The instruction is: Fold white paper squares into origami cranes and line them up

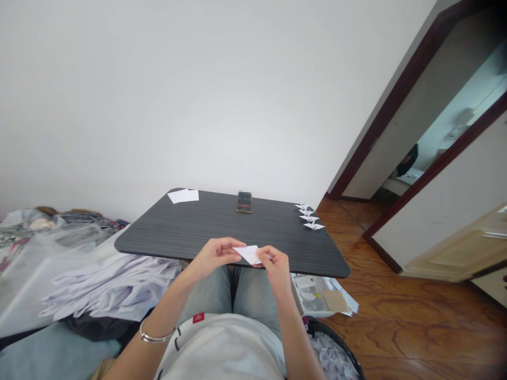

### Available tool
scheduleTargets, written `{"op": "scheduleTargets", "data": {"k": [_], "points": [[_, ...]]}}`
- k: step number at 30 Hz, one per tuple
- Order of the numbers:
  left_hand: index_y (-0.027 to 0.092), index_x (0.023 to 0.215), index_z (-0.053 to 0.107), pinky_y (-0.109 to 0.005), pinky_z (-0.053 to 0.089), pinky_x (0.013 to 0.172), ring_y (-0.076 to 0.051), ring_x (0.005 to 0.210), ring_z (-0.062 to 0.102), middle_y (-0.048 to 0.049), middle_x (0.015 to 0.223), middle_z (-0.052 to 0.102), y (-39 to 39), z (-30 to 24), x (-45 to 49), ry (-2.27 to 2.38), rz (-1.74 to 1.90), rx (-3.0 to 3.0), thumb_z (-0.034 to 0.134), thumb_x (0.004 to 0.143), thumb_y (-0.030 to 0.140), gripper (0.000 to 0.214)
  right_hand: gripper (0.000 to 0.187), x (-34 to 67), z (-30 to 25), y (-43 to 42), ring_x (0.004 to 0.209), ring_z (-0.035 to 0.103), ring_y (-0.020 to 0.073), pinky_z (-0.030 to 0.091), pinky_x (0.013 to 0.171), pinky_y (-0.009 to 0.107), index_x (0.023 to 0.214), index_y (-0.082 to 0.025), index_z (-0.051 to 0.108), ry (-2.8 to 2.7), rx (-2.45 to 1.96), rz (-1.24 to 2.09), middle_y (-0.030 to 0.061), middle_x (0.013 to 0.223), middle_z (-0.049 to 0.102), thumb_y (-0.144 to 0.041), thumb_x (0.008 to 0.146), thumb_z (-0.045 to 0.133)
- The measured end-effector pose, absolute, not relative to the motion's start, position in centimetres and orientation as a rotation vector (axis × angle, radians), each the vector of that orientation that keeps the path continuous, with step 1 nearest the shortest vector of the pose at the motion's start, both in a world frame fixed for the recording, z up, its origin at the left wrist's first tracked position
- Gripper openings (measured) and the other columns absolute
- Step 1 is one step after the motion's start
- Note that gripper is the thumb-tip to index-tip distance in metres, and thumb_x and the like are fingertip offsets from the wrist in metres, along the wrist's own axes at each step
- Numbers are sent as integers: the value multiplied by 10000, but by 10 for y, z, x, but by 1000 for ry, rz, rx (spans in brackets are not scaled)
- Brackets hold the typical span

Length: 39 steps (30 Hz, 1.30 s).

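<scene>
A small piece of folded white paper (249, 254) is held between my two hands, just above the front edge of the dark table. My left hand (219, 254) pinches its pointed left corner between thumb and fingers. At the other side, my right hand (274, 262) grips the paper with the thumb on top and the fingers partly hidden beneath. Several white folded paper cranes (312, 226) stand in a row near the table's right edge. Flat white paper sheets (184, 196) lie at the far left corner.
A phone (244, 202) leans upright on the dark table (206, 224) near the wall. Below right are a white box (311, 295) of odds and ends and a black bin (336, 353) full of folded white paper pieces. Piled white cloth (114, 285) lies at left.
</scene>
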<state>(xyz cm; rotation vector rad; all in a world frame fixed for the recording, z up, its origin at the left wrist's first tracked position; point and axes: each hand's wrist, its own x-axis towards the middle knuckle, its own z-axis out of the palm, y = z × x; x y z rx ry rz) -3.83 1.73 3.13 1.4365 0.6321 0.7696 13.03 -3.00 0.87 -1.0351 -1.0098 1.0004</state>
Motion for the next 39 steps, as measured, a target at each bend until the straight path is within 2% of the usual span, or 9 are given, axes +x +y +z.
{"op": "scheduleTargets", "data": {"k": [6, 13, 17, 22, 31, 39], "points": [[123, 769, 681, -256, 489, 682, -174, 706, 650, -52, 755, 711, 18, 22, -28, 741, 863, 1500, 695, 616, 208, 176, 194, 128, 7, -28, 504, 569, 128, 500, 479, 231, 663, -151, 653, -998, -1034, 984, -5, 555, 623, -346, 660, 657], [125, 677, 693, -273, 492, 691, -185, 686, 643, -55, 708, 709, 15, 26, -25, 858, 1109, 1553, 708, 593, 219, 127, 343, 129, 2, -26, 517, 614, 129, 489, 476, 223, 975, -181, 600, -1000, -908, 929, -1, 628, 660, -338, 676, 660], [134, 679, 697, -270, 490, 676, -184, 683, 635, -55, 706, 705, 12, 29, -25, 846, 1173, 1616, 698, 617, 226, 111, 255, 123, -2, -27, 587, 634, 157, 495, 499, 243, 855, -179, 643, -1082, -881, 929, 24, 693, 673, -289, 632, 700], [141, 686, 693, -258, 485, 658, -178, 677, 628, -49, 703, 698, 7, 28, -24, 823, 1178, 1683, 675, 654, 234, 100, 157, 119, -1, -31, 600, 624, 161, 506, 510, 263, 773, -170, 643, -1053, -873, 894, 23, 650, 658, -282, 667, 670], [139, 687, 690, -252, 489, 658, -176, 682, 629, -46, 710, 697, 0, 31, -28, 851, 1134, 1685, 671, 658, 236, 103, 142, 117, -1, -32, 567, 565, 114, 491, 470, 217, 771, -186, 663, -1085, -831, 892, 5, 695, 629, -207, 633, 689], [143, 698, 685, -271, 499, 672, -185, 677, 642, -40, 696, 703, 2, 25, -27, 829, 1097, 1616, 672, 655, 260, 126, 122, 118, -5, -30, 571, 598, 142, 502, 495, 243, 731, -176, 653, -1116, -884, 918, 15, 643, 643, -254, 641, 678]]}}
